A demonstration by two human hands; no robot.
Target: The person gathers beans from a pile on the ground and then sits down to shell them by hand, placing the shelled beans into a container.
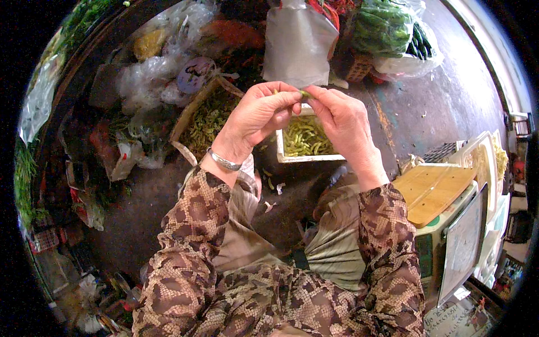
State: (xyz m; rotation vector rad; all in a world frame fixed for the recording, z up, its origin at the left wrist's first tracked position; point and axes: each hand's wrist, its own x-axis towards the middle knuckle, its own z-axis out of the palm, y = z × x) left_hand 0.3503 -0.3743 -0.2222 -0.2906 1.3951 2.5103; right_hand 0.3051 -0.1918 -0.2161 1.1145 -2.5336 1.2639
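Note:
Both hands are raised in front of me, fingertips meeting over a small green bean pod [305,94]. My left hand [263,111], with a silver bracelet at the wrist, pinches one end between thumb and fingers. The other end sits in the fingertips of my right hand [342,120]. Below the hands stands a white foam box [311,159] holding many pale green pods or beans [306,137], partly hidden by the right hand. Left of it, behind my left wrist, an open sack or box [181,126] is filled with darker green pods or husks [210,122].
A silvery plastic bag [297,46] hangs ahead. Bags of green vegetables [383,31] stand at the far right. Plastic bags [147,80] crowd the left. A wooden board [436,191] lies on a container by my right arm. Scraps [270,206] dot the floor.

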